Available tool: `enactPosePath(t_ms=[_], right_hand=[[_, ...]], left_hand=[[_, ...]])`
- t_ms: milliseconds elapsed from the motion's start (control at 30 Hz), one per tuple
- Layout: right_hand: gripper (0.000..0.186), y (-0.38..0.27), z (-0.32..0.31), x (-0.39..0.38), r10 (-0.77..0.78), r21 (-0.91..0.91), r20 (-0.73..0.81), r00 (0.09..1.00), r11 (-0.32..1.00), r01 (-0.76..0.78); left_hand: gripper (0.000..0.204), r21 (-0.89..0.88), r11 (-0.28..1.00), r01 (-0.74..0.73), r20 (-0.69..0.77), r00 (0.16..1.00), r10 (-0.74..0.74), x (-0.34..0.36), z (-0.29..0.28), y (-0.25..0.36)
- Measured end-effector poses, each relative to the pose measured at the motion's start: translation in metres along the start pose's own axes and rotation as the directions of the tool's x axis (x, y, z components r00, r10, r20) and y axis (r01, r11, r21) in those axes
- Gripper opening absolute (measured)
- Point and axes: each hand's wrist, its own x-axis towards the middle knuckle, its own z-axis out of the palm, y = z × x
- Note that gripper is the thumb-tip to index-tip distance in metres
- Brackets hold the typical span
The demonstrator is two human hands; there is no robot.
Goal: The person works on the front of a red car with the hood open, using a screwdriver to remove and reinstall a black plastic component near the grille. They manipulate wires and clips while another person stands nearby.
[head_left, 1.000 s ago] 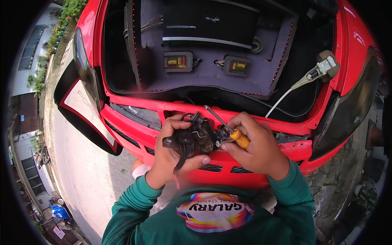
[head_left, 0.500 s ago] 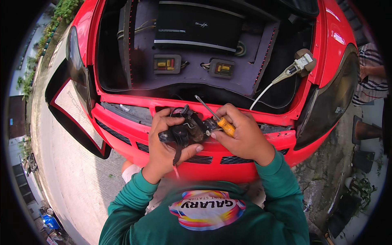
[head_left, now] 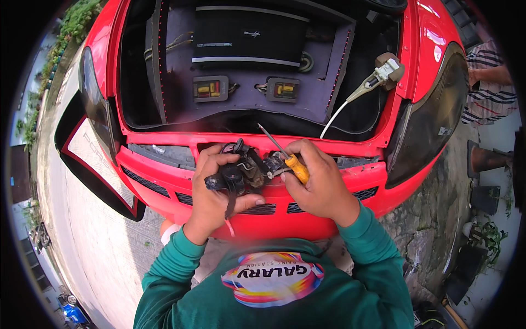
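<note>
My left hand is wrapped around a dark, greasy mechanical part with black rounded housings, metal pieces and a dangling strap or wire with a pinkish end. The part is held just above the red front edge of a car. In my right hand is a screwdriver with a yellow handle, its metal shaft slanting up and left, clear of the part. The right fingertips also meet a small metal piece at the part's right side; whether they pinch it I cannot tell.
Beyond my hands, the car's open compartment holds a black amplifier and two small boxes with yellow components. A white connector on a cable rests at its right rim. A dark-rimmed panel leans at the left. Someone's arm shows at far right.
The view has shifted, so the car sits further left in the picture. Both hands keep their hold, and the screwdriver's angle is a little different.
</note>
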Motion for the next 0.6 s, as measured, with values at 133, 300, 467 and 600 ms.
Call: enactPosePath(t_ms=[133,300,467,600], right_hand=[[0.041,0.003,0.0,-0.007,-0.018,0.023,-0.08,0.997,1.0,0.02],[0.038,-0.021,-0.015,-0.036,0.107,0.161,-0.032,0.994,0.982,-0.101],[0.033,-0.045,-0.009,-0.066,0.25,0.433,0.328,0.911,0.817,-0.38],[0.03,-0.041,0.017,-0.088,0.195,0.42,0.515,0.834,0.791,-0.445]], left_hand=[[0.103,-0.014,1.0,0.004,0.006,1.0,-0.003,0.002,-0.001,0.0],[0.104,-0.055,0.997,0.051,0.081,0.996,-0.046,0.001,-0.007,-0.001],[0.1,-0.33,0.903,0.276,0.202,0.955,-0.218,0.001,-0.011,-0.005],[0.098,-0.359,0.884,0.301,0.222,0.947,-0.233,0.0,-0.008,-0.002]])
